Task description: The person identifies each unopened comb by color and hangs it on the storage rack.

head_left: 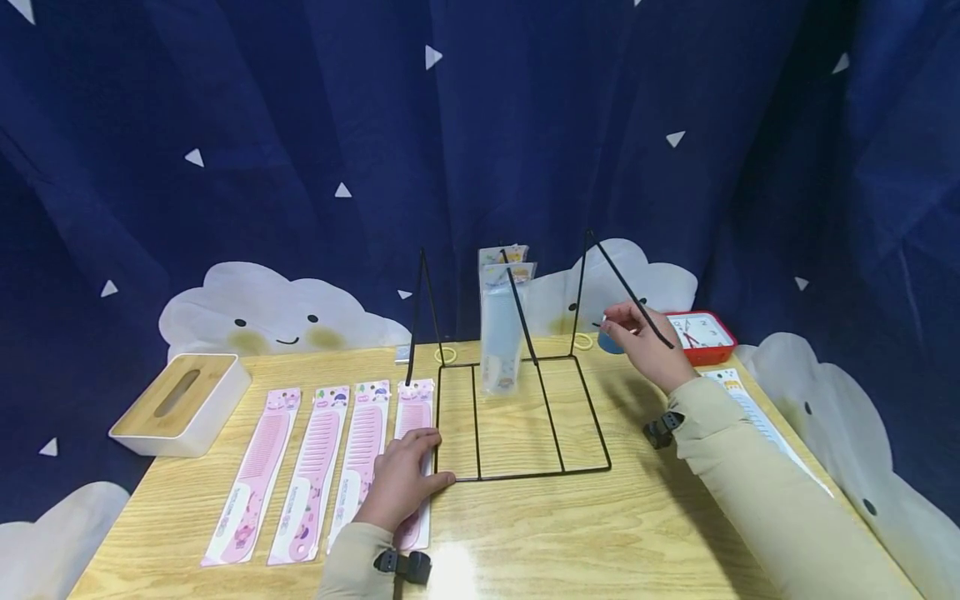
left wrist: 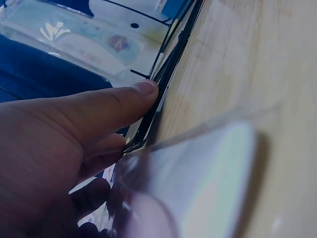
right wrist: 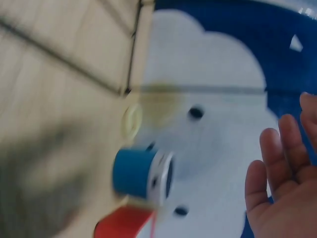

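Cylinder near right hand shows fuller from that wrist

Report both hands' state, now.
Left hand: touching the black wire rack; whether it grips cannot be told.
Right hand: open, nothing visibly held.

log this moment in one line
left hand touching wire rack | right hand empty | blue packs hanging on middle prong | four pink comb packs on table
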`<act>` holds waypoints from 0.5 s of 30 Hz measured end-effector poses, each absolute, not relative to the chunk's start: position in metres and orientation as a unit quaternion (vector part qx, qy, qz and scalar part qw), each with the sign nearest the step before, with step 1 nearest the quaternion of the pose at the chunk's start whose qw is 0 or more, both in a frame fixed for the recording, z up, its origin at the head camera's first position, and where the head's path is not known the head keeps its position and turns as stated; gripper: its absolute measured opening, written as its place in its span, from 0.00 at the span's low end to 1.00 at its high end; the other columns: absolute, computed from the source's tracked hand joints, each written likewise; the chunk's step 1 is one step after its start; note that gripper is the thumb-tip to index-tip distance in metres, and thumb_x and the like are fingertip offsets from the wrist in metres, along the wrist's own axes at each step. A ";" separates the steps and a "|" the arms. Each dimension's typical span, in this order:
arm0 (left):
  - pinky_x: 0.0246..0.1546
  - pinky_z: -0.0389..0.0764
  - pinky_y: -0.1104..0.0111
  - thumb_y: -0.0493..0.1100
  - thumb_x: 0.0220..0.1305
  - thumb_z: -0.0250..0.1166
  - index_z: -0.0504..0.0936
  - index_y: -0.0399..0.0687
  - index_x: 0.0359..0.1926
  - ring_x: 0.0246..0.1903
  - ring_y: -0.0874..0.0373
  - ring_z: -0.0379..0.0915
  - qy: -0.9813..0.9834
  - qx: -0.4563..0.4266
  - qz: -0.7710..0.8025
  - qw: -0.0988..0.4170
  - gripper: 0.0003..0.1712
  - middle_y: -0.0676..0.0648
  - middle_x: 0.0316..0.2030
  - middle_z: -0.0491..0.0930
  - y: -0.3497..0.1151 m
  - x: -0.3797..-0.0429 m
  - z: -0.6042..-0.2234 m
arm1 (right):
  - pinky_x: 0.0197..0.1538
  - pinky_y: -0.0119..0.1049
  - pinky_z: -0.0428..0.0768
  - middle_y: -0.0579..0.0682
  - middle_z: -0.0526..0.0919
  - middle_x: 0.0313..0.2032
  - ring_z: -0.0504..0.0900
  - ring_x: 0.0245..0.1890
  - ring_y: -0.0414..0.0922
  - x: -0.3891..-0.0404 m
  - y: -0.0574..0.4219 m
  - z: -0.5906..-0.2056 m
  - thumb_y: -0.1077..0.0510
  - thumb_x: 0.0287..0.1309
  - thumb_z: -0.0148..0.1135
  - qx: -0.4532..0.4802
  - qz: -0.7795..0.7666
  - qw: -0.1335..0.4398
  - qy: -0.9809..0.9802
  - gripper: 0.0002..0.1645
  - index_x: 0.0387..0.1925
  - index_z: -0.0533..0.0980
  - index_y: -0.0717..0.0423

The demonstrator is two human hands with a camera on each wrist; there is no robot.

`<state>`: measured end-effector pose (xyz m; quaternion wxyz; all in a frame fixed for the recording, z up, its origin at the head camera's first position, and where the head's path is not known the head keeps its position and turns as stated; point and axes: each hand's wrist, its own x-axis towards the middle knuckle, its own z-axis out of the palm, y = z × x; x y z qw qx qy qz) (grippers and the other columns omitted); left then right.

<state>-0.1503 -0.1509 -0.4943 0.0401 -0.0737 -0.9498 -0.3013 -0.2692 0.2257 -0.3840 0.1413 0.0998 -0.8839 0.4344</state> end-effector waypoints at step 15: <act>0.56 0.67 0.44 0.51 0.47 0.80 0.82 0.43 0.58 0.59 0.43 0.71 -0.948 -0.074 -0.307 0.043 0.36 0.47 0.60 0.78 -0.151 -0.150 -0.495 | 0.37 0.30 0.75 0.63 0.83 0.44 0.79 0.39 0.50 -0.272 0.326 -0.435 0.54 0.66 0.65 0.028 0.345 0.110 -0.932 0.22 0.53 0.77 0.67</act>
